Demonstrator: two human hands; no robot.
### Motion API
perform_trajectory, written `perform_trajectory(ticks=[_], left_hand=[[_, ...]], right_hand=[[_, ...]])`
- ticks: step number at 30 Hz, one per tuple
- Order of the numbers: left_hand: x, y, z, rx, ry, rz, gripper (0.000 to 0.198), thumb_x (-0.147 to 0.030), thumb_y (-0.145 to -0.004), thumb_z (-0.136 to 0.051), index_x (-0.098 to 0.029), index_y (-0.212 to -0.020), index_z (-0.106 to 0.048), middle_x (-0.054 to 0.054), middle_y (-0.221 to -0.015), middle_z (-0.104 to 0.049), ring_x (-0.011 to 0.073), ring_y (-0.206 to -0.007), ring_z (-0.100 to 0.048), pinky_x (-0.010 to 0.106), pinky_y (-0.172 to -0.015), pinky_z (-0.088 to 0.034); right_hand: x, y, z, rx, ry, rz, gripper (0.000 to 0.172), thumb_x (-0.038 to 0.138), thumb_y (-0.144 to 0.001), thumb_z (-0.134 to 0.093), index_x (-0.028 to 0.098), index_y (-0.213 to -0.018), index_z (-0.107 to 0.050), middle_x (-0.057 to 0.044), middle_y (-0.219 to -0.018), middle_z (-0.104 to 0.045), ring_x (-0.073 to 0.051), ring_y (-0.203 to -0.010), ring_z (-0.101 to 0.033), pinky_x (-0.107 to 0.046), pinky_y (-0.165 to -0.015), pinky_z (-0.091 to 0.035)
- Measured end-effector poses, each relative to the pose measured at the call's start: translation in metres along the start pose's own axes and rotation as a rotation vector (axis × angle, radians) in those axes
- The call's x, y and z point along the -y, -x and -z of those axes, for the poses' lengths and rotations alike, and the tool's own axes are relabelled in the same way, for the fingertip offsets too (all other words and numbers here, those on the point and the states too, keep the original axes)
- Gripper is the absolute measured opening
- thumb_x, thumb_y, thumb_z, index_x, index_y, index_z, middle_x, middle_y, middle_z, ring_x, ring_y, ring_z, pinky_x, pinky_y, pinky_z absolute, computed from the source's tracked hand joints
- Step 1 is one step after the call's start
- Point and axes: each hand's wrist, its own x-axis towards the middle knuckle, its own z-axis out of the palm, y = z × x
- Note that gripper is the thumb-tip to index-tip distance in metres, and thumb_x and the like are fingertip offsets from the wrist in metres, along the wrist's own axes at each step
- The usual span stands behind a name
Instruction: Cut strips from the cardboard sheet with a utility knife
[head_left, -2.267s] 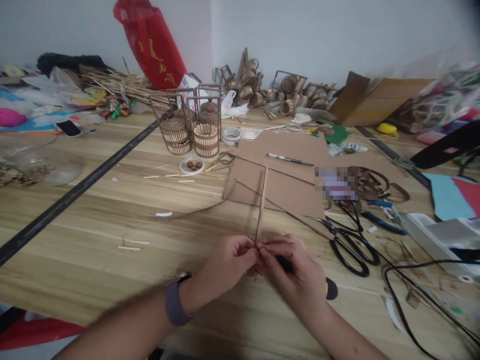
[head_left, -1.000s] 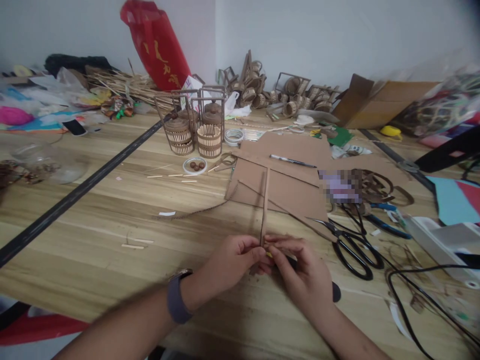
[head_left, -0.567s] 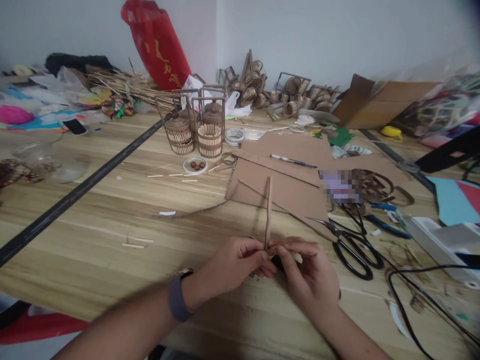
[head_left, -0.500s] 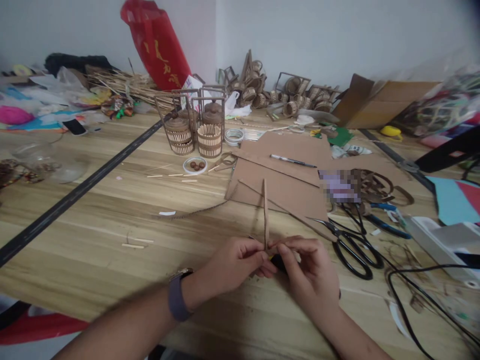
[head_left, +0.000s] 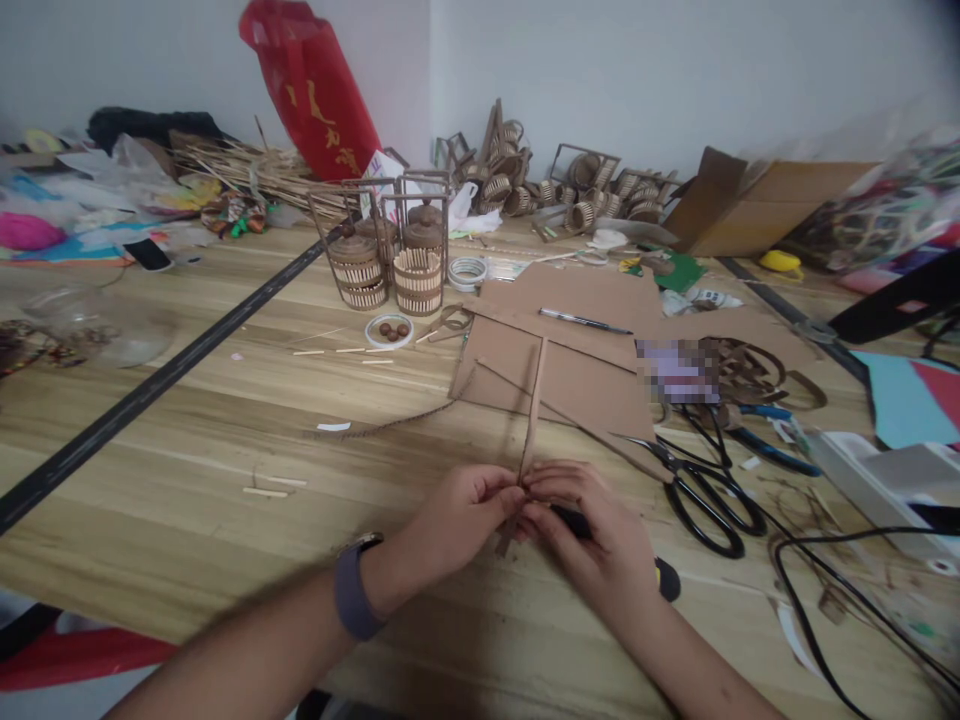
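A long thin brown cardboard strip [head_left: 533,405] rises from between my two hands and leans away from me. My left hand [head_left: 457,518], with a dark watch on its wrist, pinches the strip's lower end with closed fingers. My right hand [head_left: 592,538] meets it fingertip to fingertip and is closed on the same strip. A dark tool with a yellow-tipped handle [head_left: 661,578] lies under my right hand; whether that hand grips it is hidden. The hands hover just above the wooden table [head_left: 187,480].
Flat cardboard sheets [head_left: 577,370] with a pen lie beyond the strip. Black scissors [head_left: 705,500], blue-handled pliers [head_left: 772,450] and black cables [head_left: 840,580] are to the right. Small woven cardboard baskets [head_left: 390,260] and a dish of beads [head_left: 388,330] stand farther back. A dark rail [head_left: 150,390] crosses the left.
The strip's top has tilted slightly right and my right hand has closed back in against the left, lower toward the table. Nothing else moved.
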Motion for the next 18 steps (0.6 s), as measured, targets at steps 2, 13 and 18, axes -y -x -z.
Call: perform_trajectory(ticks=[2, 13, 18], left_hand=[[0.0, 0.0, -0.001, 0.002, 0.031, 0.014, 0.054, -0.068, -0.077, -0.068, -0.014, -0.079, -0.064, 0.001, -0.072, -0.062, 0.0131, -0.069, -0.058, 0.026, -0.069, -0.047], [-0.004, 0.007, -0.006, -0.018, -0.075, 0.067, 0.035, -0.048, -0.085, -0.063, -0.014, -0.085, -0.066, 0.007, -0.083, -0.072, 0.0168, -0.08, -0.066, 0.029, -0.077, -0.051], [-0.001, 0.004, -0.004, 0.002, 0.027, 0.034, 0.05, -0.061, -0.078, -0.071, -0.013, -0.09, -0.068, 0.004, -0.083, -0.067, 0.0146, -0.076, -0.062, 0.028, -0.076, -0.05]], right_hand=[[0.0, 0.0, 0.001, -0.002, 0.018, 0.015, 0.007, 0.02, -0.091, -0.063, 0.027, -0.092, -0.066, -0.002, -0.086, -0.076, -0.019, -0.083, -0.073, -0.034, -0.074, -0.058], [0.001, 0.01, -0.002, -0.116, -0.099, -0.277, 0.008, 0.031, -0.096, -0.058, 0.026, -0.09, -0.06, 0.001, -0.076, -0.075, -0.015, -0.068, -0.071, -0.027, -0.062, -0.054], [0.002, 0.009, -0.002, -0.082, 0.003, -0.141, 0.007, 0.028, -0.093, -0.061, 0.026, -0.087, -0.063, -0.001, -0.077, -0.073, -0.017, -0.072, -0.07, -0.03, -0.065, -0.055]])
